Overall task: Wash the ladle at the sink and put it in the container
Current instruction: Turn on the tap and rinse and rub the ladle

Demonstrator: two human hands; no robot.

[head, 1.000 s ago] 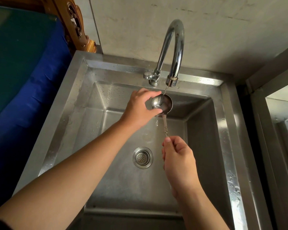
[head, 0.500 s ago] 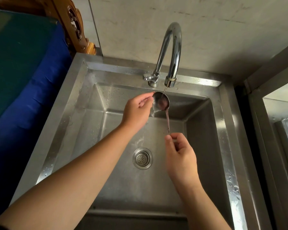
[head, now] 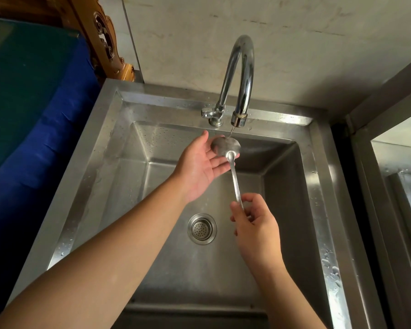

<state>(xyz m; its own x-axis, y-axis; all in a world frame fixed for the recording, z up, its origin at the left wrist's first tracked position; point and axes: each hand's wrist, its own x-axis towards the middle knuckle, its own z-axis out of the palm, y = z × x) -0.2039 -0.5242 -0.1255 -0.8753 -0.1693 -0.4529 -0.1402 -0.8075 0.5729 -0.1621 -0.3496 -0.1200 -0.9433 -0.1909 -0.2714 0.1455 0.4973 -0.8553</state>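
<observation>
Right hand [head: 256, 224] pinches the shiny steel ladle [head: 226, 146] by its handle; left hand [head: 199, 167], palm spread wide, cups its bowl under the curved chrome tap [head: 240, 74].

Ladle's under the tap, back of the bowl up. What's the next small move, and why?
Probably rub the left hand over the ladle bowl: its domed back faces up under the faucet's thin stream, the open palm beside it, while the right hand pinches the handle.

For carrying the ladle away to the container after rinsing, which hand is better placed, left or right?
Probably the right hand: it already pinches the handle end of the ladle. The left hand lies open, palm up, against the bowl under the faucet, with no grip.
</observation>
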